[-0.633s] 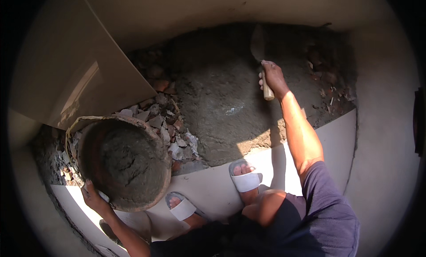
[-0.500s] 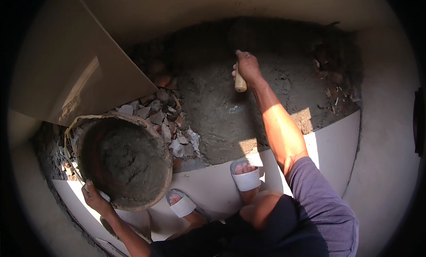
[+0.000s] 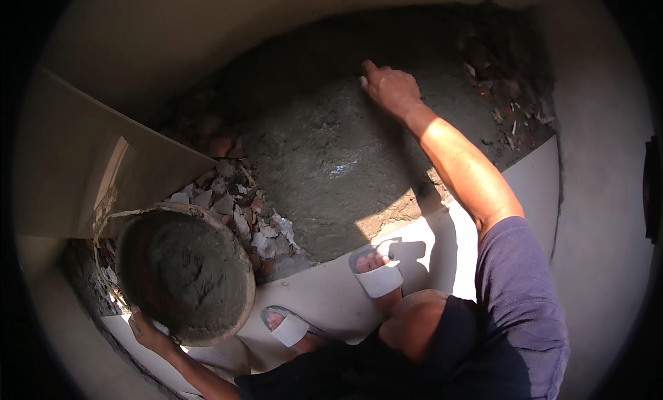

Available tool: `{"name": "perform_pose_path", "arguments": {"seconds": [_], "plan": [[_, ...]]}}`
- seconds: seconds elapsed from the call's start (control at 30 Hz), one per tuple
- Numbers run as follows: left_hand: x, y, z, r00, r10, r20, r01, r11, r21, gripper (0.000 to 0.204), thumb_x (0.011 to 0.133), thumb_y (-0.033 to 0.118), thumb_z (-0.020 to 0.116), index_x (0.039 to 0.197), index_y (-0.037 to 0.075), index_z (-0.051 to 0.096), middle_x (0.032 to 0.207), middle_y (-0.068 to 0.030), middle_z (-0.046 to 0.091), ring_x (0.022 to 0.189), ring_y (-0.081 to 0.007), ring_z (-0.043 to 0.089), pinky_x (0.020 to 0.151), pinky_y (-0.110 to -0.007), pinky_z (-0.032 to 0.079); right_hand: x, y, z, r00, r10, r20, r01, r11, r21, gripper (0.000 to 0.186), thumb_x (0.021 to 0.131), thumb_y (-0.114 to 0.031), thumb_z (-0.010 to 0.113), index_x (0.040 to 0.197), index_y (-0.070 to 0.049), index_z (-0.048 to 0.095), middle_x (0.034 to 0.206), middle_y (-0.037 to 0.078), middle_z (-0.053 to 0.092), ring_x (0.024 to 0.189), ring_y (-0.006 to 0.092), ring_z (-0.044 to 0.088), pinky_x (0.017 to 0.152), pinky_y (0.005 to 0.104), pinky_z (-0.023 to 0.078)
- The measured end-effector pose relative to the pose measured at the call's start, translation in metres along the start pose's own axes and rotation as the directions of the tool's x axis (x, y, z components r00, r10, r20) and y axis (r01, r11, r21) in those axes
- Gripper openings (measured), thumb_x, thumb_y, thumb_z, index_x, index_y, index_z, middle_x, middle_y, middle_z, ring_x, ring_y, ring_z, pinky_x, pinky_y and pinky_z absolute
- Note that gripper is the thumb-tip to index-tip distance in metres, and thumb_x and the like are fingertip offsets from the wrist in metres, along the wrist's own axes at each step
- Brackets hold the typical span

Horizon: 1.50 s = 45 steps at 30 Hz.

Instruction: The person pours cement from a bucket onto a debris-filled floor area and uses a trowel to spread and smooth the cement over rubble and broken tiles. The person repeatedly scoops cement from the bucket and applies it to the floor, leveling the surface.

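My left hand [image 3: 150, 335] grips the near left rim of a round, mortar-crusted bucket [image 3: 243, 314] with a rope-like handle. Wet grey mortar [image 3: 197, 279] lies inside the tilted bucket. Stretched far forward, my right hand [image 3: 392, 89] is closed over the spread mortar bed [image 3: 311, 151]. It holds a wooden-handled trowel, whose handle is now covered by the hand and whose blade is lost in the shadow.
Broken rubble [image 3: 238, 217] lies between the bucket and the mortar bed, with more debris [image 3: 507, 117] at the far right. A large smooth panel [image 3: 131, 151] leans at left. My sandalled feet [image 3: 376, 272] stand on pale tile [image 3: 331, 293].
My right hand has turned over, hiding the wooden handle that showed before. The view has shifted somewhat; my left hand stays on the bucket rim.
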<state>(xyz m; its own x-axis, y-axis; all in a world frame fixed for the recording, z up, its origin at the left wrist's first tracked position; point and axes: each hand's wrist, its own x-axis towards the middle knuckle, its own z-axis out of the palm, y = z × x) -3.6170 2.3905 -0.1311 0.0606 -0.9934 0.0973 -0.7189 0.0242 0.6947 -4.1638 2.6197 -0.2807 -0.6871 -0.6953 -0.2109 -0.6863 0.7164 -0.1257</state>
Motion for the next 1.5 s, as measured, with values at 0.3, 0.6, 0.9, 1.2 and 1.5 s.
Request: {"name": "perform_pose_path", "arguments": {"seconds": [0.3,0.6,0.9,1.2,1.5], "plan": [[0.005,-0.011,-0.008,0.996,0.016,0.084,-0.016,1.000,-0.002,0.041,0.097,0.035,0.056,0.098,-0.005,0.062,0.090,-0.0077,0.062,0.084,-0.0176,0.053,0.080,-0.032,0.044,-0.006,0.099,-0.041,0.964,0.242,0.108,-0.252,0.963,0.092,0.045,0.098,-0.038,0.045,0.123,-0.003,0.057,0.116,0.025,0.064,0.111,0.0415,0.059,0.095,0.0489,0.046],[0.010,-0.013,-0.013,0.990,-0.045,0.132,0.045,0.999,0.000,0.043,0.098,0.036,0.055,0.105,-0.006,0.062,0.100,-0.0108,0.064,0.093,-0.0188,0.056,0.088,-0.033,0.044,0.070,0.046,-0.079,0.966,-0.064,0.250,0.096,0.988,-0.120,0.047,0.098,-0.047,0.044,0.113,-0.009,0.067,0.113,0.017,0.067,0.106,0.0368,0.062,0.092,0.0453,0.048],[0.013,-0.034,-0.017,0.993,-0.079,0.090,0.082,0.996,-0.021,0.041,0.099,0.034,0.053,0.101,-0.006,0.062,0.096,-0.0069,0.061,0.092,-0.0159,0.052,0.087,-0.030,0.041,0.039,0.122,-0.104,0.958,0.144,0.247,-0.096,0.975,-0.199,0.052,0.100,-0.046,0.042,0.116,-0.002,0.064,0.113,0.023,0.066,0.107,0.0385,0.062,0.092,0.0459,0.049],[0.014,-0.028,-0.017,0.996,-0.067,0.058,0.061,0.994,0.085,0.038,0.097,0.032,0.055,0.098,-0.006,0.061,0.094,-0.0070,0.062,0.088,-0.0161,0.054,0.084,-0.031,0.043,0.106,-0.026,-0.046,0.946,-0.238,0.220,0.231,0.971,0.057,0.050,0.099,-0.049,0.044,0.115,-0.008,0.067,0.111,0.019,0.067,0.102,0.0374,0.063,0.088,0.0453,0.049],[0.011,-0.022,-0.015,0.995,-0.021,0.097,0.016,0.999,0.052,0.040,0.097,0.033,0.054,0.097,-0.006,0.061,0.090,-0.0069,0.061,0.085,-0.0169,0.051,0.081,-0.031,0.043,0.049,0.160,-0.075,0.983,0.147,0.112,-0.127,0.978,-0.168,0.049,0.098,-0.050,0.045,0.124,-0.012,0.063,0.117,0.017,0.066,0.111,0.0375,0.059,0.094,0.0470,0.047]]}}
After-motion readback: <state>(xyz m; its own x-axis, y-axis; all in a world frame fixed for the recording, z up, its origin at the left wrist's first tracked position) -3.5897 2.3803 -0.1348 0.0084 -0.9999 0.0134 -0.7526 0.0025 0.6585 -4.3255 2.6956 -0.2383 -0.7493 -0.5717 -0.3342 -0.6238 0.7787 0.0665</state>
